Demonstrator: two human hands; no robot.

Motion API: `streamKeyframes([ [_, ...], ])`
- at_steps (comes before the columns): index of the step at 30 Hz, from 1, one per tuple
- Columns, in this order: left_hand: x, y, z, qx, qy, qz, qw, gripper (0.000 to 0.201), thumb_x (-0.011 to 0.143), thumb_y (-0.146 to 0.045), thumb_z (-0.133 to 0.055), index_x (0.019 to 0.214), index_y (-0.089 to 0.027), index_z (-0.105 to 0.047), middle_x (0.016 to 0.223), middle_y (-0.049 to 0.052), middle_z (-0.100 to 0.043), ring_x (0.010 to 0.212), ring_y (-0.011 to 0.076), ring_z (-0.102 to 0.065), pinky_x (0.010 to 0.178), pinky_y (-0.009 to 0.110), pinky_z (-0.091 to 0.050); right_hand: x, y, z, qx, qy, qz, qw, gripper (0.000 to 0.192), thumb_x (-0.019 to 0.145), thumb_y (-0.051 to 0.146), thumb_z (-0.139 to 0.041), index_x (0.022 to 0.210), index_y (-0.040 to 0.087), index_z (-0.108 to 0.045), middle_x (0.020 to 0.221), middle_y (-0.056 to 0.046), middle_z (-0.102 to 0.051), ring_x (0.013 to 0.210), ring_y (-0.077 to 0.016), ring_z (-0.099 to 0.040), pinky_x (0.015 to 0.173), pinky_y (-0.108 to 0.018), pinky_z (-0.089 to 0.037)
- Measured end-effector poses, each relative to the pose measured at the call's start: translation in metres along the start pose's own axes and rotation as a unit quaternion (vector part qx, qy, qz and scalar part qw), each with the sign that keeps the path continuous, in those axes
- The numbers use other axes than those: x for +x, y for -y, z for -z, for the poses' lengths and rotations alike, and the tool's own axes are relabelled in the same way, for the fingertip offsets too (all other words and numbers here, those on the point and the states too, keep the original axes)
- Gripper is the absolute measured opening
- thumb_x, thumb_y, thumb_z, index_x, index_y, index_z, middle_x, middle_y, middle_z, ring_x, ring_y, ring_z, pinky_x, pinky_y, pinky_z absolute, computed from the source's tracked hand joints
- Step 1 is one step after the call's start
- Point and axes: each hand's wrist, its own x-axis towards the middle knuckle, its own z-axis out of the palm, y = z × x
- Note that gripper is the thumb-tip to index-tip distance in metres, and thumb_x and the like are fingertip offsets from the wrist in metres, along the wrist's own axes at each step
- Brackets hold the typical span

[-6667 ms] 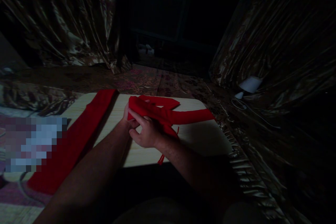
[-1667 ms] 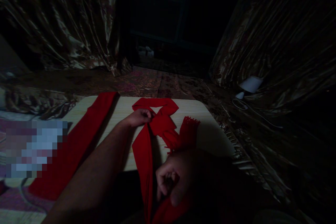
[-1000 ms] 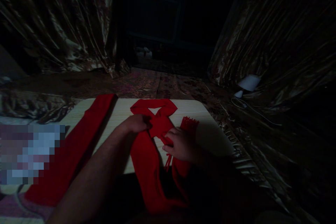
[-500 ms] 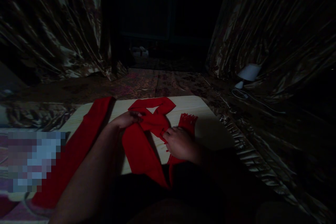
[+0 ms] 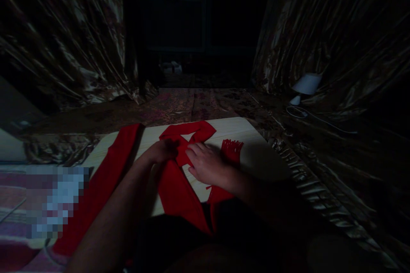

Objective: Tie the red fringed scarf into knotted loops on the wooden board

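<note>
Red scarf knot hidden under both hands; grip unclear.

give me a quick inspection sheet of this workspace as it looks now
surface: pale wooden board, dimly lit.
job's things: red scarf looped on the board, fringed end at the right, tails hanging off the near edge.
clutter: second red cloth lying along the board's left side.
hands: left hand and right hand both rest on the scarf's crossing; grip unclear.
cables: white cable beside a small white lamp.
surroundings: shiny patterned curtains, patterned floor covering, very dark room.
</note>
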Motion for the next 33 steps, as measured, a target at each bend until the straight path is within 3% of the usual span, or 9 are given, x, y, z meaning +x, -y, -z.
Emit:
streamKeyframes([
  [3, -0.005, 0.001, -0.003, 0.042, -0.007, 0.024, 0.999, 0.017, 0.052, -0.025, -0.072, 0.063, -0.021, -0.059, 0.061, 0.001, -0.057, 0.067, 0.0200, -0.055, 0.060, 0.027, -0.039, 0.021, 0.002, -0.016, -0.016, 0.052, 0.029, 0.998, 0.035, 0.089, 0.020, -0.055, 0.121, 0.007, -0.059, 0.116, -0.019, -0.067, 0.108, -0.0288, -0.062, 0.093, -0.043, -0.047],
  [7, -0.018, -0.001, -0.004, 0.001, -0.004, 0.031, 1.000, 0.028, 0.053, -0.024, -0.071, 0.077, -0.020, -0.060, 0.070, 0.002, -0.062, 0.071, 0.0207, -0.058, 0.061, 0.028, -0.042, 0.040, 0.000, -0.029, -0.042, 0.110, 0.022, 0.993, 0.031, 0.089, 0.009, -0.048, 0.116, 0.003, -0.063, 0.108, -0.022, -0.071, 0.099, -0.0296, -0.067, 0.082, -0.040, -0.051],
  [12, -0.034, 0.002, -0.001, -0.110, -0.019, 0.054, 0.992, 0.041, 0.053, -0.023, -0.070, 0.091, -0.020, -0.056, 0.076, -0.001, -0.064, 0.066, 0.0163, -0.057, 0.059, 0.027, -0.043, 0.052, -0.007, -0.020, -0.026, 0.132, 0.006, 0.991, 0.027, 0.090, 0.008, -0.047, 0.109, 0.007, -0.067, 0.103, -0.020, -0.073, 0.097, -0.0292, -0.070, 0.081, -0.038, -0.052],
  [17, -0.033, 0.010, 0.003, -0.188, -0.033, 0.080, 0.978, 0.043, 0.052, -0.019, -0.074, 0.090, -0.019, -0.054, 0.071, -0.003, -0.062, 0.059, 0.0125, -0.055, 0.054, 0.023, -0.040, 0.064, -0.027, -0.005, 0.007, 0.174, -0.013, 0.985, 0.026, 0.083, 0.009, -0.058, 0.106, 0.009, -0.070, 0.101, -0.019, -0.074, 0.097, -0.0279, -0.071, 0.077, -0.031, -0.050],
  [24, -0.022, 0.023, -0.006, -0.399, -0.081, 0.106, 0.907, 0.037, 0.050, -0.017, -0.073, 0.078, -0.021, -0.050, 0.069, -0.003, -0.060, 0.057, 0.0125, -0.058, 0.056, 0.024, -0.045, 0.075, -0.057, -0.007, 0.194, 0.156, -0.029, 0.968, 0.032, 0.078, 0.012, -0.067, 0.109, 0.017, -0.073, 0.104, -0.006, -0.076, 0.091, -0.0188, -0.069, 0.070, -0.021, -0.045],
  [26, -0.022, 0.021, -0.010, -0.345, -0.102, 0.111, 0.926, 0.029, 0.053, -0.018, -0.071, 0.073, -0.020, -0.052, 0.063, -0.003, -0.059, 0.055, 0.0131, -0.057, 0.055, 0.024, -0.045, 0.077, -0.063, -0.009, 0.239, 0.150, -0.065, 0.957, 0.038, 0.074, 0.007, -0.066, 0.110, 0.018, -0.072, 0.105, -0.004, -0.076, 0.088, -0.0164, -0.069, 0.066, -0.019, -0.044],
  [29, -0.027, 0.008, -0.015, -0.169, -0.178, 0.081, 0.966, 0.013, 0.062, -0.021, -0.068, 0.073, -0.018, -0.061, 0.065, 0.001, -0.064, 0.055, 0.0140, -0.057, 0.055, 0.024, -0.043, 0.079, -0.066, -0.012, 0.267, 0.130, -0.108, 0.949, 0.043, 0.071, 0.002, -0.064, 0.110, 0.018, -0.072, 0.106, -0.003, -0.076, 0.089, -0.0154, -0.069, 0.067, -0.017, -0.046],
  [31, -0.032, -0.006, -0.020, -0.068, -0.226, 0.056, 0.970, 0.009, 0.068, -0.021, -0.066, 0.076, -0.018, -0.067, 0.073, 0.004, -0.069, 0.061, 0.0157, -0.061, 0.057, 0.025, -0.044, 0.079, -0.064, -0.013, 0.263, 0.099, -0.115, 0.953, 0.043, 0.072, 0.002, -0.064, 0.110, 0.019, -0.072, 0.109, -0.003, -0.076, 0.094, -0.0161, -0.069, 0.073, -0.017, -0.048],
  [33, -0.035, -0.018, -0.026, -0.045, -0.201, 0.078, 0.976, 0.012, 0.075, -0.028, -0.066, 0.074, -0.017, -0.069, 0.071, 0.006, -0.070, 0.063, 0.0177, -0.063, 0.056, 0.025, -0.044, 0.077, -0.058, -0.012, 0.246, 0.068, -0.112, 0.960, 0.043, 0.073, 0.003, -0.063, 0.111, 0.020, -0.072, 0.113, -0.004, -0.075, 0.100, -0.0172, -0.069, 0.080, -0.019, -0.048],
])
